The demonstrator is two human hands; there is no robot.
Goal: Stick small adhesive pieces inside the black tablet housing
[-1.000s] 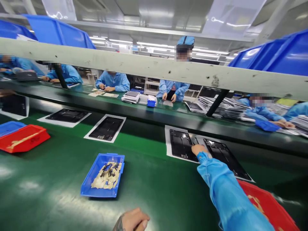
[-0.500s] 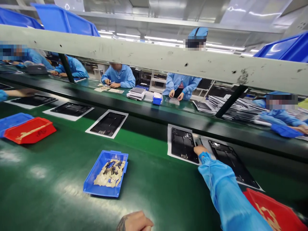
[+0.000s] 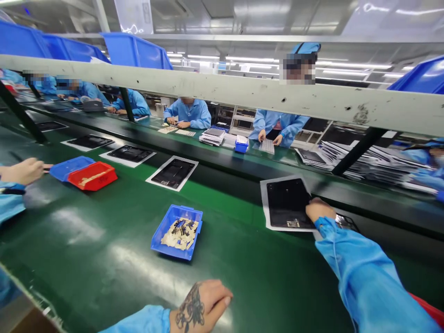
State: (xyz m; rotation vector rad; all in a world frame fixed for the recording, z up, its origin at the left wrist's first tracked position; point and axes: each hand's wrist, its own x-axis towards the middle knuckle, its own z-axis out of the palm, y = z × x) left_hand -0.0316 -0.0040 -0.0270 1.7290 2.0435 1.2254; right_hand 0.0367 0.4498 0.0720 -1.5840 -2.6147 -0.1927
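Newly different at the back of the tabletop (image 3: 263, 268): the look of the panel (image 3: 289, 201) beside the right hand (image 3: 321, 210). Half a second ago, detailed along its length; now nearly plain black, save for specks toward the far edge and a pale patch at the near one. Whether turned, tilted to the light or covered by another layer, hard to say from this angle. Bordered as before by a white sheet (image 3: 268, 212).

Against the panel's right edge, the right hand, with fingers folded inward and mostly hidden behind its own back; no telling whether pinched on the edge or on something else. Just past it, largely covered by hand and sleeve (image 3: 367, 268), a second panel (image 3: 347, 223).

Also new: more of the left hand (image 3: 204, 300) in view, tattooed back and cuff included. Fingers loosely curled together, thumb close alongside, with nothing seen in the grasp; well apart from the panel. Nearest to it, the blue tray (image 3: 158, 240), with cream scraps and dark strips inside.

Swung leftward, the view, now taking in another person's hand (image 3: 26, 172) near the red tray (image 3: 107, 178). As for the work: apparently one-handed at the panel, with the left hand idle and the blue tray untouched.
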